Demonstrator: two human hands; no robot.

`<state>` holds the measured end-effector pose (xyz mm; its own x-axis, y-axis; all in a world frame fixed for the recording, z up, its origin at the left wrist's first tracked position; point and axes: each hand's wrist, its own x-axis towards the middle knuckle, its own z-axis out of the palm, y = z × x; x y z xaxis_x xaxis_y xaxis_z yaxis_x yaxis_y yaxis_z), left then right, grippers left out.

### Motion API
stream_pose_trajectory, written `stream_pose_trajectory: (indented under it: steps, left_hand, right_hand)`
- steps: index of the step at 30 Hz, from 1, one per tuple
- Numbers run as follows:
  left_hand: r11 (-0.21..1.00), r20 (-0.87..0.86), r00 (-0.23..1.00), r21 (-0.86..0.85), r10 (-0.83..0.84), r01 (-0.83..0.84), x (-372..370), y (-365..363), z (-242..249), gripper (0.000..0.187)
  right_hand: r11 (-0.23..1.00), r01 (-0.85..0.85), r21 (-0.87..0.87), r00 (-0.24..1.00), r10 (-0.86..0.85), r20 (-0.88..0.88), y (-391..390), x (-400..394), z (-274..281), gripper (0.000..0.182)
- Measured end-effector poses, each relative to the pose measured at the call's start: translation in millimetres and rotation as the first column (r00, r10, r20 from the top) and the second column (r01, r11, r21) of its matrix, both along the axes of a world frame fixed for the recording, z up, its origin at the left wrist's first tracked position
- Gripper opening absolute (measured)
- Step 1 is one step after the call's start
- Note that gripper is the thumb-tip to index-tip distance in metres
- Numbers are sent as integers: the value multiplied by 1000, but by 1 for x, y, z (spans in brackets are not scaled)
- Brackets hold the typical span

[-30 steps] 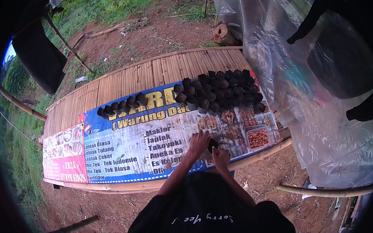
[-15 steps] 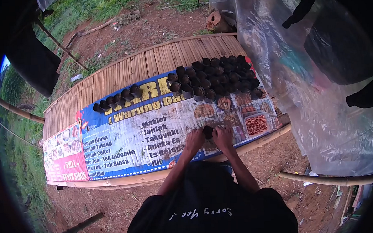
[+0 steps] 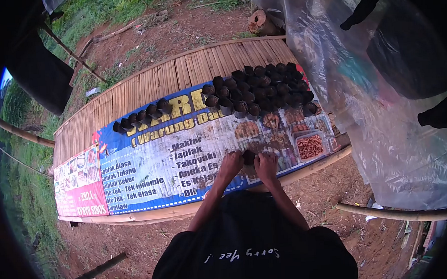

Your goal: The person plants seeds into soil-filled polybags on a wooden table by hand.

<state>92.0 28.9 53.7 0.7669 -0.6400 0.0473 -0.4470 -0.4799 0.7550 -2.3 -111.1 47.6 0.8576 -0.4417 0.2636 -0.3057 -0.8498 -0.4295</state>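
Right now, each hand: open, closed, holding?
Left hand: closed, holding one side of the black bag.
Right hand: closed, holding the bag's other side.

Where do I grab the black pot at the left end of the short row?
Probably hold the end pot around its outer wall, coming from the left: that side looks free, while the next pot crowds its right.

Outdoor rural work spot, bamboo table (image 3: 180, 74), food-stall banner (image 3: 135, 180), bare soil (image 3: 125, 49), grass (image 3: 103, 12), plastic sheeting (image 3: 324, 50)
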Motion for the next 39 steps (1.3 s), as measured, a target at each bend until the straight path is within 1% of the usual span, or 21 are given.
stream_pose_trajectory:
  steps: [2,4,5,7,9,10,12,15,18,20,21,23,24,26,27,29,34,36,38,39]
  left_hand:
    - [1000,-8,1000,-16,25,-25,-2,0,7,13]
    - [998,-11,999,-33,53,-54,-5,2,7,14]
    - [999,6,999,-1,40,-40,-5,3,3,14]
    - [999,26,999,27,30,-31,-2,1,11,14]
    - [997,-43,996,-11,75,-75,-9,4,18,14]
    - [997,-47,996,-9,77,-78,-11,5,14,14]
    - [997,-45,997,55,59,-56,-8,6,8,14]
    - [994,-39,993,37,107,-106,-6,6,8,15]
    - [997,-77,994,28,76,-74,-8,2,18,15]
    - [997,-76,994,7,83,-83,-10,-1,2,15]
    - [996,-77,993,-15,88,-89,-11,-3,3,15]
    - [995,-87,992,1,96,-97,-12,-2,4,15]
    - [994,-92,990,18,107,-106,-12,-2,6,15]
    - [994,-71,992,-6,108,-108,-13,-3,11,15]
    - [993,-48,993,-31,110,-111,-12,-3,9,15]
    - [992,-61,990,-18,127,-129,-8,0,4,15]
    - [990,-102,985,23,141,-139,-10,3,6,15]
    - [986,-50,986,-27,161,-163,-10,1,9,15]
    - [987,-57,986,-33,154,-156,-9,2,11,15]
    - [988,-56,988,-41,145,-147,-7,2,10,15]
  right_hand:
    - [1000,-26,7,1000,26,-4,5,-6,17,17]
    - [1000,-22,15,1000,22,-8,5,-5,1,17]
    - [1000,-18,20,1000,18,-4,5,-5,-9,17]
    - [1000,-24,12,1000,24,10,5,-3,3,17]
    - [999,-29,13,1000,29,8,8,-7,7,17]
    - [999,-24,29,1000,24,-11,9,-7,7,17]
    - [999,-20,43,1000,21,-23,9,-5,5,17]
    - [1000,-25,5,1000,25,-9,8,0,4,17]
    - [999,-9,53,1000,9,4,11,-2,1,17]
    - [1000,-2,24,1000,2,-14,10,0,-12,17]
    - [1000,-2,23,1000,3,-14,11,2,-7,17]
    - [994,-103,33,995,102,21,12,4,3,17]
    - [995,-99,34,995,98,18,11,1,-3,17]
    - [999,-5,34,1000,6,-29,9,1,-16,17]
    - [999,-4,37,1000,5,-26,9,1,-12,17]
    - [998,-52,28,998,51,30,7,0,-3,17]
    - [999,-36,28,999,35,22,7,1,-2,18]
    - [999,-39,12,999,39,13,5,5,2,18]
    - [999,-11,31,999,10,40,7,3,9,18]
    - [999,-12,31,999,11,40,7,3,4,18]
